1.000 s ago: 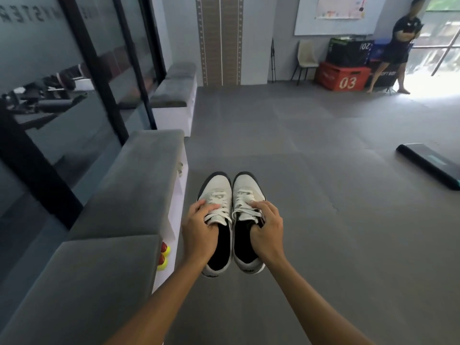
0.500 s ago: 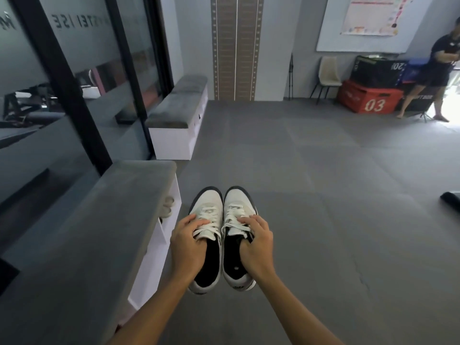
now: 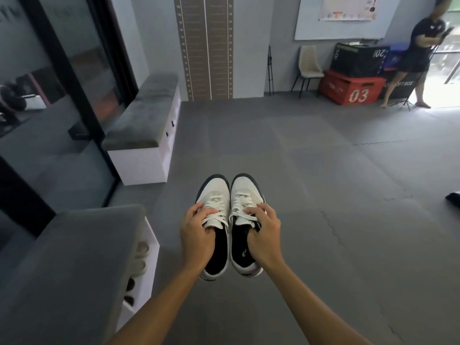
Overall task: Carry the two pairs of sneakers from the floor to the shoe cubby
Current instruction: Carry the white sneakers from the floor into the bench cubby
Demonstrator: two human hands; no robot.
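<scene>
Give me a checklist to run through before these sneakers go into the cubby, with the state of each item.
1. Left hand grips the left sneaker at its opening: ok.
2. Right hand grips the right sneaker at its opening: ok.
3. Both sneakers are held side by side, toes forward, off the floor: ok.
4. The near shoe cubby is within reach on the left: ok.
5. A free compartment in it: cannot tell; the visible ones hold shoes.
6. Second pair of sneakers located: cannot tell; not in view.

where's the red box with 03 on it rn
In the head view, the red box sits far right on the floor by the back wall, under a black box, right of the chair.
</scene>
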